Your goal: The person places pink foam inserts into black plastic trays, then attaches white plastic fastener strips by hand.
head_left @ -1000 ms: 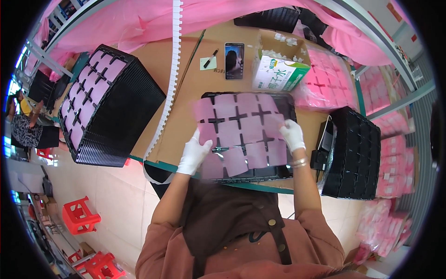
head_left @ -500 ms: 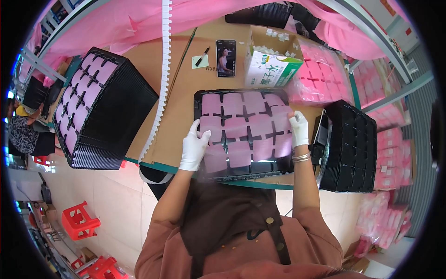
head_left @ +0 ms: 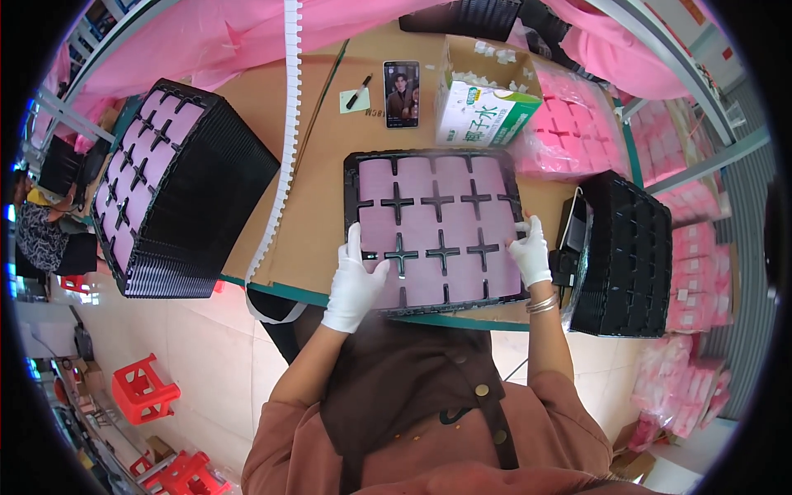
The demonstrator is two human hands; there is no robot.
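A black plastic tray [head_left: 353,191] lies before me at the table's front edge. In it rests a mauve sheet [head_left: 419,217], flat, with black cross-shaped ribs showing through its cut-outs. My left hand [head_left: 356,285], white-gloved, is at the tray's left edge, index finger stretched up along the rim and thumb apart over the sheet's corner. Across from it my right hand [head_left: 530,252], gloved with bare fingertips, touches the right edge, thumb and fingers apart. Neither hand visibly grips anything.
A tall stack of black trays [head_left: 210,198] with mauve on top stands left, another black stack [head_left: 631,256] right. Behind are a phone [head_left: 402,95], a pen [head_left: 360,91], an open carton [head_left: 483,115] and bagged pink pieces [head_left: 569,136]. A white notched strip [head_left: 289,140] hangs left of the tray.
The mauve sheet, previously held askew above the tray by both hands, now lies flat in it. My left hand has shifted slightly right, and my right hand has moved down the side.
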